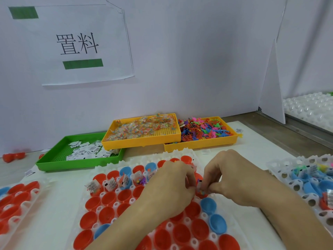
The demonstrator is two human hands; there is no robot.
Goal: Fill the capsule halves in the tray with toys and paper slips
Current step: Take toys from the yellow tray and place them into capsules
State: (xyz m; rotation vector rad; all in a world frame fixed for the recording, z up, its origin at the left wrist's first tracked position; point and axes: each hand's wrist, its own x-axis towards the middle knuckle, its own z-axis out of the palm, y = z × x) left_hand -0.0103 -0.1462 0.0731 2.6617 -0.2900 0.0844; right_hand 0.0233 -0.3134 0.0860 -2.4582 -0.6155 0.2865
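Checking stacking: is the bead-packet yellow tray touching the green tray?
Touching. The head view shows the yellow tray overlapping and resting on the green tray's right rim.

two yellow bins (pixel 142 141), one green bin (pixel 54 159), three white trays (pixel 182 153), two hands (pixel 232 179)

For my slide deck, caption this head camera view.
Both hands tuck a paper slip into a red capsule half in the white tray.

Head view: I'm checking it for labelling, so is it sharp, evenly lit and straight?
Head view: soft, even light with faint shadows and no glare; wide-angle bending at the sign and wall edges; hands, left and right, slightly soft; slips too small to read.
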